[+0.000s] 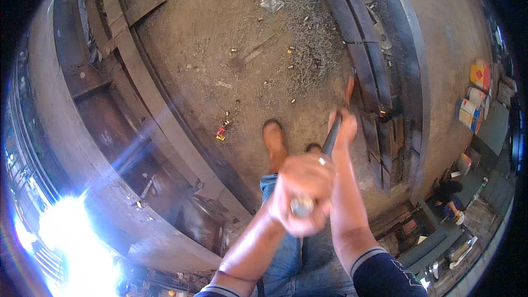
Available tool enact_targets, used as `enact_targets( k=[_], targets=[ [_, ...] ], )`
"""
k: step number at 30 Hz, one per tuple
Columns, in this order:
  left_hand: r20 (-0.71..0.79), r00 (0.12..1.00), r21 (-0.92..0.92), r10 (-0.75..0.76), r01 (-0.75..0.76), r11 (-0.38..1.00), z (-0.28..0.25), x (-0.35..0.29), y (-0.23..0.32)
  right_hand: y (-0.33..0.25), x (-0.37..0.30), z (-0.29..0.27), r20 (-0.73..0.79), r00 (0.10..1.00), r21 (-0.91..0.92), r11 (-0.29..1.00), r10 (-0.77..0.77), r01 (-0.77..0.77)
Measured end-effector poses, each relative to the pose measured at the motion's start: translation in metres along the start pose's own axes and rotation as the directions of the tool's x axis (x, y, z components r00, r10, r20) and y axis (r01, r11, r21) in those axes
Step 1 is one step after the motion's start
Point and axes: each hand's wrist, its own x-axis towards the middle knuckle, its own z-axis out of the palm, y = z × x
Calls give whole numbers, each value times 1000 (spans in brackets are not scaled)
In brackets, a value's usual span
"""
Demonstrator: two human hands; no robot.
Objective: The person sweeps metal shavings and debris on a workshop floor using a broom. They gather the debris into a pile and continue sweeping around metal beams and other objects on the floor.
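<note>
My left hand (pixel 305 190) is wrapped around the upper end of a long dark pole (pixel 331 138). Its round, metallic-looking end sticks out of the fist toward me. Farther down, my right hand (pixel 345 126) grips the same pole, arm stretched forward. Beyond the right hand is a blurred orange-red piece (pixel 350 88), close to the long metal beams (pixel 367 71); whether it belongs to the pole I cannot tell. The pole's far end is hidden or smeared.
Dusty floor with metal shavings (pixel 313 33) lies ahead. A crumpled clear bag (pixel 271 3) and a small red-yellow wrapper (pixel 221 132) lie there. Long steel beams (pixel 148 77) run along my left. Cans (pixel 471 111) stand at the right, and another person (pixel 448 195) is at the lower right.
</note>
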Motion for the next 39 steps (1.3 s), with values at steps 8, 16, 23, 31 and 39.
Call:
enact_targets(
  k=[8, 16, 23, 31, 39],
  targets=[
    [-165, 948, 246, 273, -229, 942, -37, -21, 128, -188, 29, -45, 289, 925, 82, 969, -248, 234],
    [-263, 961, -67, -84, 69, 995, -25, -62, 79, -56, -31, -73, 359, 933, -208, 972, -24, 105],
    [-215, 962, 161, 171, -138, 977, -36, 4, 46, -113, 109, 49, -175, 917, 202, 899, -357, 389],
    [-358, 831, 294, 426, -333, 896, -27, -12, 159, -279, 72, -63, 228, 833, 219, 860, -505, 461],
    [-475, 879, -305, -39, -123, 945, -10, -50, 78, -40, -38, -98, 571, 814, -274, 959, 104, 70]
  ],
)
